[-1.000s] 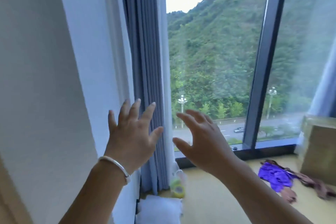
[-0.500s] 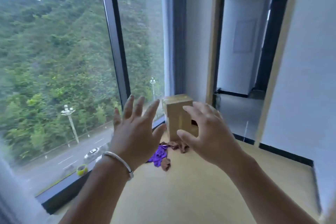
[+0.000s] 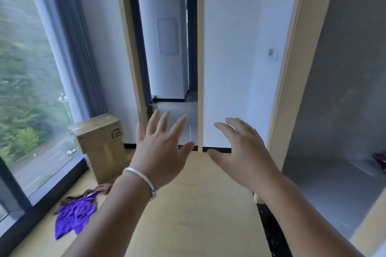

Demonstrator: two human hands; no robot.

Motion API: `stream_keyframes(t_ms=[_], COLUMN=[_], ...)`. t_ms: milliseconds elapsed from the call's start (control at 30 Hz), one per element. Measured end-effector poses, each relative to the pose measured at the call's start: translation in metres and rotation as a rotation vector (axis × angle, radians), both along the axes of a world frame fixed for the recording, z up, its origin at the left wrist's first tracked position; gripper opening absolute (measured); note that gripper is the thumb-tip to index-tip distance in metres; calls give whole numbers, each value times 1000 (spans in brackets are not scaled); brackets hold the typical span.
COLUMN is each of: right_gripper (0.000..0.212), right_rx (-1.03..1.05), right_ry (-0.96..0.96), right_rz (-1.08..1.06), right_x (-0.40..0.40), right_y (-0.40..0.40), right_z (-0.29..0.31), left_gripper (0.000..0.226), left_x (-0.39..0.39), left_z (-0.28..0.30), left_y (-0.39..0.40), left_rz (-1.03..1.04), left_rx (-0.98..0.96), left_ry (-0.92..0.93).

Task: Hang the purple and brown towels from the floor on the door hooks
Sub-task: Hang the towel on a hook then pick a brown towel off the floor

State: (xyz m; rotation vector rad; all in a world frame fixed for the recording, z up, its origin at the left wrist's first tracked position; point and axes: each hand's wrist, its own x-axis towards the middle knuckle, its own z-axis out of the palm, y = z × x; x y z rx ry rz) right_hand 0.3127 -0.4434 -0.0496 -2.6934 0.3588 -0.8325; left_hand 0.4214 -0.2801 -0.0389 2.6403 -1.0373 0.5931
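Reaching comes first: my left hand [image 3: 160,152] and right hand [image 3: 242,152] hover with fingers spread, holding nothing. I'd stoop left for the purple towel [image 3: 74,215], crumpled on the floor [image 3: 198,204] by the window [image 3: 27,89], the brown towel [image 3: 105,186] touching it near the box [image 3: 100,142]. No hooks visible.

A sparsely furnished home or apartment room: white walls, a pale wood floor [image 3: 198,215], a wood-trimmed doorway [image 3: 167,48] beyond the hands, a floor-to-ceiling window [image 3: 27,89] with grey curtain [image 3: 77,48] to their left, and a cardboard box [image 3: 102,146] nearby.
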Motion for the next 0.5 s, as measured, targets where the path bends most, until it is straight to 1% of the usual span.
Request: stream_keyframes(t_ms=[167,367,500], right_gripper=[63,63,62], right_rx=[-39,-45,-66], right_ry=[39,47,52], right_rz=[-115,-191,-223], right_x=[59,150,194], right_y=[-62,-126,-164], right_z=[4,18,22], left_gripper=[63,63,64], left_x=[73,178,231], left_z=[2,19,21], left_y=[-71,-139,-182], left_rz=[-110,-169,-198], left_rx=[-25,-56,-52], left_ry=[28,7,13])
